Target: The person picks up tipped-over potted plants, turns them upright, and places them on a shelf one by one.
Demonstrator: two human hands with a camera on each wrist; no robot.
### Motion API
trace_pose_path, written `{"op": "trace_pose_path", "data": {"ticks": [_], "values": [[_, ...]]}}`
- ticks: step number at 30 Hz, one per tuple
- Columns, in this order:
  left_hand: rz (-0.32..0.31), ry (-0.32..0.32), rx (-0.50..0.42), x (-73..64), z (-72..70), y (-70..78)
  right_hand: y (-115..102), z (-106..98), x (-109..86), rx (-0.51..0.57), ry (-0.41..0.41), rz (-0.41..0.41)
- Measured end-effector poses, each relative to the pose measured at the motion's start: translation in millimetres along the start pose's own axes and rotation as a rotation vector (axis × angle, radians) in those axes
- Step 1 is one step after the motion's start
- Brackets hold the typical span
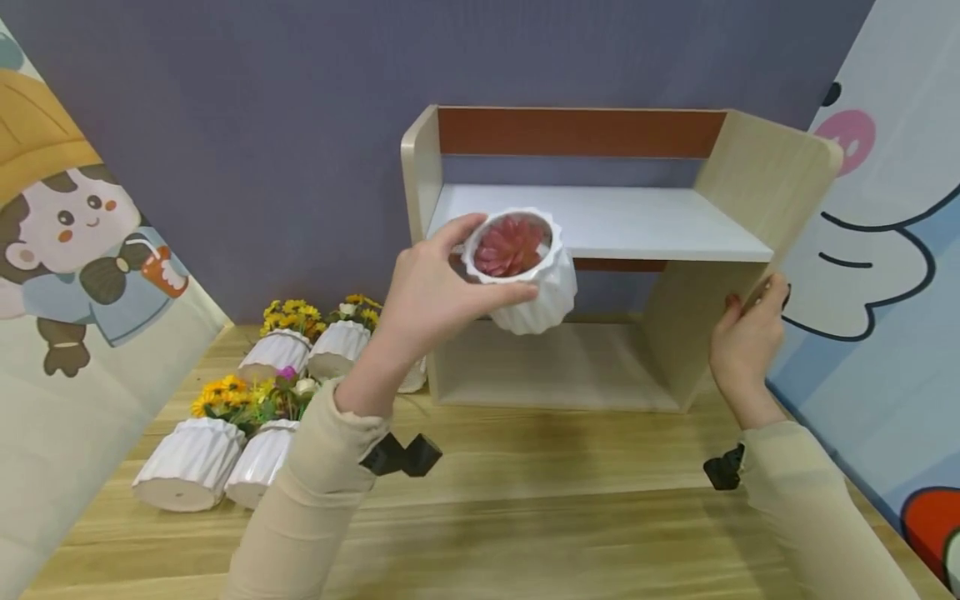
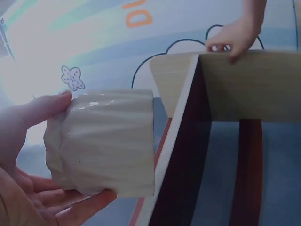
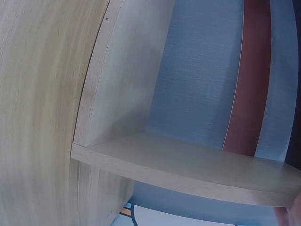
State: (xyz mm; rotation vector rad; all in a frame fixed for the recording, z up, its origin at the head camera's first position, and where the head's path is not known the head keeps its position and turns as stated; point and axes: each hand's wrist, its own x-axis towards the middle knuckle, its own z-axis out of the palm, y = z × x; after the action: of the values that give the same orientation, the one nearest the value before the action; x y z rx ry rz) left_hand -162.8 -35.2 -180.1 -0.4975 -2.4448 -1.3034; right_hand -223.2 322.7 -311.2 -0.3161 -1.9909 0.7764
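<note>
pot (image 1: 542, 292), plain white; succulent (image 1: 510, 247), pinkish red; shelf unit (image 1: 772, 171), pale wood grain; shelf board (image 1: 630, 218), white; back strip (image 1: 585, 132), red-brown; wall (image 1: 285, 125), slate blue-grey; table (image 1: 540, 492), yellowish wood grain; sleeves (image 1: 300, 508), beige.

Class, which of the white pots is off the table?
The white pot with the red plant, gripped by the left hand; the other white pots rest on the wooden table.

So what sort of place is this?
Maybe a playroom or a decorated set, though it's hard to tell: there's a big cartoon figure, plus a shelf unit and potted flowers on a wood-grain tabletop.
</note>
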Motion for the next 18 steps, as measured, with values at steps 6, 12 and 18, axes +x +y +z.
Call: {"op": "trace_pose_path", "data": {"ticks": [6,12,18], "values": [[-0.077,0.069,-0.025,17.9,-2.9,17.7,1,1,-0.8,-0.003,-0.009,0.003],[-0.143,0.108,0.02,35.3,-2.1,27.3,2,1,-0.6,-0.014,-0.02,0.044],[-0.158,0.078,0.118,53.1,0.8,32.1,2,0,-0.4,-0.008,-0.02,0.043]]}}
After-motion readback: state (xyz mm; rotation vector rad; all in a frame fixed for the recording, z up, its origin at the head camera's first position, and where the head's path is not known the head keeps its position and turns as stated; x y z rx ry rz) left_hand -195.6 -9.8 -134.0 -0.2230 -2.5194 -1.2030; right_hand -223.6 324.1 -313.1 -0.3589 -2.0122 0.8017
